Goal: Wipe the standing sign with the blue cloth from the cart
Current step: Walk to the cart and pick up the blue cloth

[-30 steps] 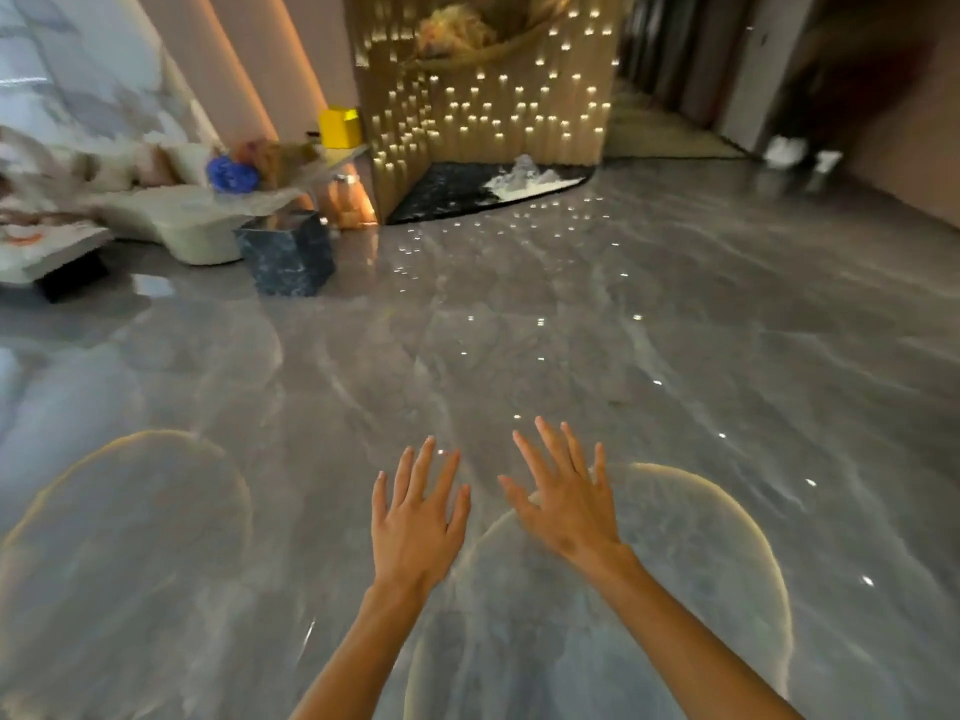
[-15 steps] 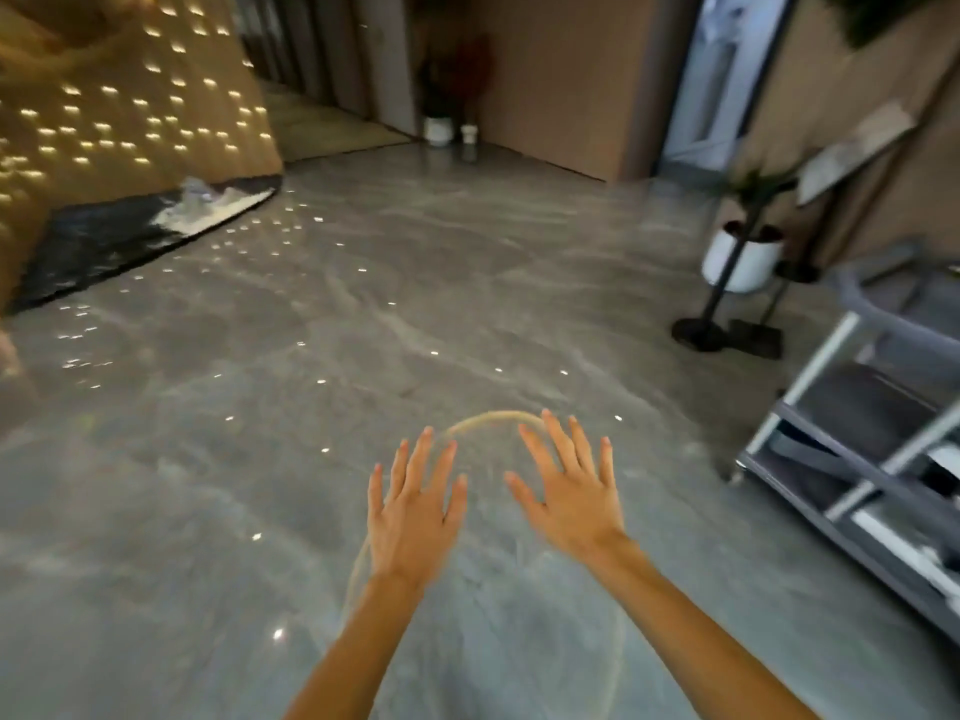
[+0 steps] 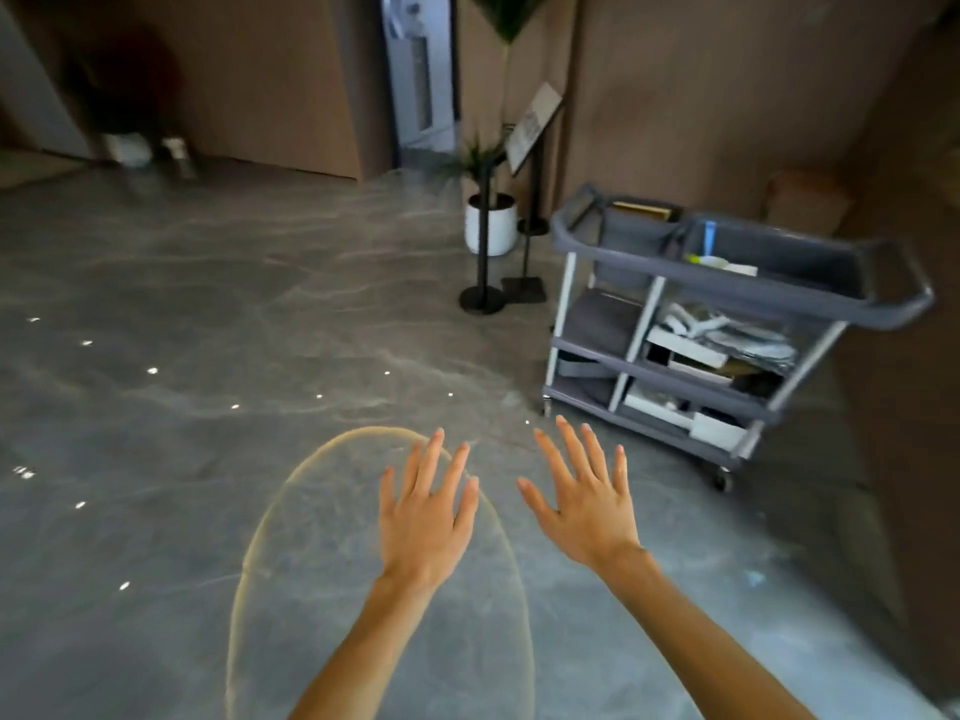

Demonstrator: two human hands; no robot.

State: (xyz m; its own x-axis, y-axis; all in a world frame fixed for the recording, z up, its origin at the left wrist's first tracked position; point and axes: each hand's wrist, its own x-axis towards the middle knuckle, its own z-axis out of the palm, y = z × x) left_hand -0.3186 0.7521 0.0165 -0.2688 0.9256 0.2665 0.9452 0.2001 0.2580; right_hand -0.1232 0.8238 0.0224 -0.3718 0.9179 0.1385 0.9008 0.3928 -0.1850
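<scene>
A grey three-shelf cart (image 3: pixel 737 283) stands at the right by the brown wall, with mixed items on its shelves. A small blue item (image 3: pixel 709 236) sticks up in its top tray; I cannot tell whether it is the cloth. The standing sign (image 3: pixel 534 126), a tilted pale panel on a black post, stands behind the cart's left end. My left hand (image 3: pixel 423 517) and my right hand (image 3: pixel 584 504) are held out low in front of me, fingers spread, holding nothing, well short of the cart.
A black pole on a round base (image 3: pixel 483 241) and a white pot with a green plant (image 3: pixel 491 223) stand beside the sign. Glossy grey marble floor (image 3: pixel 208 356) spreads to the left. A pale doorway (image 3: pixel 418 70) lies at the back.
The view has swung to the right: the lit gold wall and seating have left the frame, and the cart and sign have come into view. Both hands stay spread and empty.
</scene>
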